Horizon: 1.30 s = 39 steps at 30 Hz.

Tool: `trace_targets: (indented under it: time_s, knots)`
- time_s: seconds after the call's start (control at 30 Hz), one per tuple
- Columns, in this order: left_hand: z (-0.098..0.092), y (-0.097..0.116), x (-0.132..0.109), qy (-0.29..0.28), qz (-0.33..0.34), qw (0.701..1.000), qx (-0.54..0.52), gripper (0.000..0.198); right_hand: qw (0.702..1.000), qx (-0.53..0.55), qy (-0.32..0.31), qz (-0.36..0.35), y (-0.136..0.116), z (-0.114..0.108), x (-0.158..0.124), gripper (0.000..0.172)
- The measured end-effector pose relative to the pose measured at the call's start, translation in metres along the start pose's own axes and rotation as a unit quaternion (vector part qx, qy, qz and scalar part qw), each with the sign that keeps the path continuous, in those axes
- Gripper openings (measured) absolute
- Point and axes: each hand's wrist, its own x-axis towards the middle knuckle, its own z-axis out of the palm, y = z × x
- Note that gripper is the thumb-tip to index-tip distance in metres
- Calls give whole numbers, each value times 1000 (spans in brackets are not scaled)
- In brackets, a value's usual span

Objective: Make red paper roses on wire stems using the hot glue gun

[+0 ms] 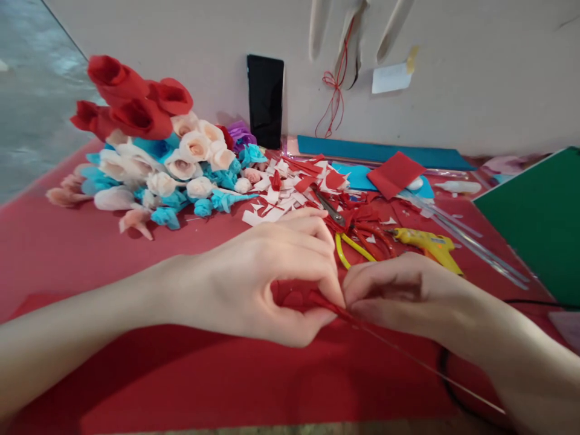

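My left hand (281,272) pinches a narrow twist of red paper (322,299) between thumb and index finger. Against it, my right hand (394,296) has its thumb and fingertips closed on the same red paper. A thin pale stick or wire (421,362) runs from the paper down to the right, under my right wrist. Just beyond my hands lie scissors (334,211) among red and white paper scraps (283,187). Pliers with yellow handles (357,246) rest beside the scissors, partly hidden by my fingers.
A heap of red, white, pink and blue paper flowers (181,157) fills the back left. A phone (265,101) leans on the wall. At right are a yellow glue gun (428,243), clear glue sticks (475,238), red paper squares (395,175) and a green board (539,223).
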Motion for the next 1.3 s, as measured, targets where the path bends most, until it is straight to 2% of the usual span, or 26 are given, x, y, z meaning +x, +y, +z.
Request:
trace_targets:
  time_s: [0.4,0.63,0.93,1.3]
  knots:
    - [2,-5,1,-31,-10,999,-39,14,998,21,-9,50,2,2,3,7]
    - [0,-7,-2,-67,-28,996,-49,14,998,18,-26,48,7,3,6,9]
    - [0,-7,-1,-89,-34,994,-49,15,998,-20,-26,52,8,7,8,7]
    - [1,-8,-2,-108,-47,992,-34,14,994,-108,-7,16,7,12,7,9]
